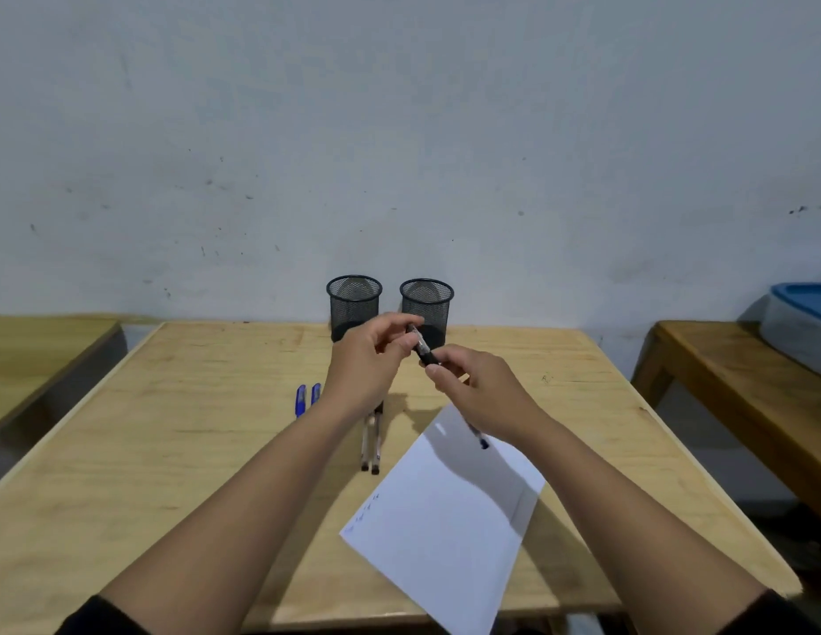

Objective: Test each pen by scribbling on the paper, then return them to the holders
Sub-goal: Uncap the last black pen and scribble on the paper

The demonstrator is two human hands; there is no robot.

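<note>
Both hands meet above the middle of the table, each pinching 1 black pen point(422, 346) held tilted in the air between them. Left hand point(369, 359) grips the pen's upper, clear end with thumb and fingertips; right hand point(475, 387) grips the lower, dark end between thumb and forefinger. A second dark pen tip point(481, 440) pokes out from under the right wrist, over the paper; whether the right hand holds it or it lies on the sheet, cannot tell. Under and just behind the left wrist, 2 black-capped pens point(371, 444) lie side by side on the wood, pointing toward the viewer. Just left of them, 2 blue pen ends point(307, 398) lie parallel, partly hidden by the left forearm. White paper point(450, 533) lies at an angle on the near right part of the table point(170, 451), its near corner past the table edge, faint marks near its left corner. 2 black mesh holders point(353, 304) stand side by side at the far edge against the wall, both looking empty from here.
</note>
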